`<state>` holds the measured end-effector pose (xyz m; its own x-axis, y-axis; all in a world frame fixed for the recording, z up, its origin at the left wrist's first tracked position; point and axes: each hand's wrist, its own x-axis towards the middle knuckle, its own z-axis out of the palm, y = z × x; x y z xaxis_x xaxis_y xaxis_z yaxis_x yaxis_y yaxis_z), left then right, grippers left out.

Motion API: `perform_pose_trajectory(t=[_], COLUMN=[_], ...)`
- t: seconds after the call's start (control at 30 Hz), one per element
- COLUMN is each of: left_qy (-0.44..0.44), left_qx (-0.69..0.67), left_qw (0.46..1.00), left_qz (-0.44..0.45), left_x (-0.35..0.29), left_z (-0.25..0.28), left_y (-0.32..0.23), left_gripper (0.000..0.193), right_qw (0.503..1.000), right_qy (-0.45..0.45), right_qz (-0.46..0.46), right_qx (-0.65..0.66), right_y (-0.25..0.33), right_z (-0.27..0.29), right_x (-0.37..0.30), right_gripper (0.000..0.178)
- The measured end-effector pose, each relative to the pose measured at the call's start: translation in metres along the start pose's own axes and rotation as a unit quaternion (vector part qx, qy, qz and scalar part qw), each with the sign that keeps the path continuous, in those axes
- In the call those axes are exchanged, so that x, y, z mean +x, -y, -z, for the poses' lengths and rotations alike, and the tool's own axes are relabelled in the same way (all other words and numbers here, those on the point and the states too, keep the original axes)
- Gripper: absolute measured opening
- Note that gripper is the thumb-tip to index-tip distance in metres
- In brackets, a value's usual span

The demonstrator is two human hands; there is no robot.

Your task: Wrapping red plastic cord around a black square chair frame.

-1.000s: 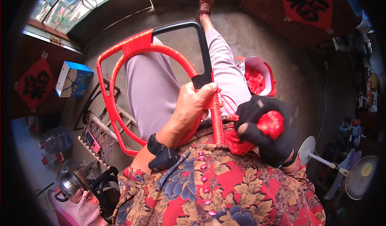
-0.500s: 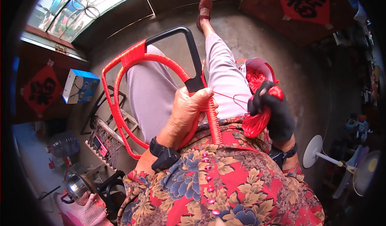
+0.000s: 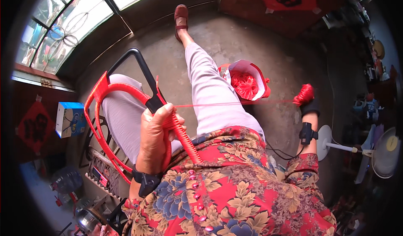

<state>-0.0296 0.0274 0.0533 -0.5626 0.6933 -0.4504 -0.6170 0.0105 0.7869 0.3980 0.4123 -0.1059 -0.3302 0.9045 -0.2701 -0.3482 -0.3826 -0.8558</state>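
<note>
- Red-cord-wrapped black frame (image 3: pixel 126 88) sits at nine o'clock, grasped by the left hand (image 3: pixel 155 130).
- Gloved right hand (image 3: pixel 311 105), at three o'clock, clutches a red cord bundle (image 3: pixel 304 94).
- Taut red strand (image 3: pixel 218 104) stretches between the hands.

Frame (image 3: pixel 126 88) in L hand (image 3: pixel 154 131) over L thigh (image 3: pixel 122 124), cord bundle (image 3: pixel 304 94) in R hand (image 3: pixel 310 107), bag (image 3: pixel 261 84) R of R leg (image 3: pixel 206 84).

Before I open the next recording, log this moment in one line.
Left hand: grips partly red-wrapped black frame | Right hand: black-gloved, extended rightward, holding red bundle | Red strand: stretched straight between hands
</note>
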Motion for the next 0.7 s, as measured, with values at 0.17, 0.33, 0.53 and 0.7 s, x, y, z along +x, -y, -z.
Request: perform_pose_trajectory(t=[0.17,0.33,0.53,0.7], left_qy=[0.001,0.011,0.012,-0.055], left_qx=[-0.010,0.016,0.032,-0.080], left_qw=[1.000,1.000,0.999,0.992], left_qz=[-0.008,0.008,-0.034,-0.080], left_x=[0.009,0.014,0.011,0.019], left_z=[0.013,-0.002,-0.028,0.009], left_y=[-0.001,0.000,0.010,0.037], left_gripper=[0.027,0.025,0.044,0.027], right_qw=[0.954,0.974,0.911,0.694], right_qy=[-0.291,-0.222,0.324,0.566], right_qz=[0.013,0.019,-0.162,0.001], right_qx=[0.066,0.044,-0.200,-0.445], right_y=[0.037,0.053,0.021,-0.097], right_z=[0.112,0.057,-0.237,-0.357], right_x=[-0.021,-0.014,-0.094,-0.134], right_gripper=[0.037,0.045,0.038,0.076])
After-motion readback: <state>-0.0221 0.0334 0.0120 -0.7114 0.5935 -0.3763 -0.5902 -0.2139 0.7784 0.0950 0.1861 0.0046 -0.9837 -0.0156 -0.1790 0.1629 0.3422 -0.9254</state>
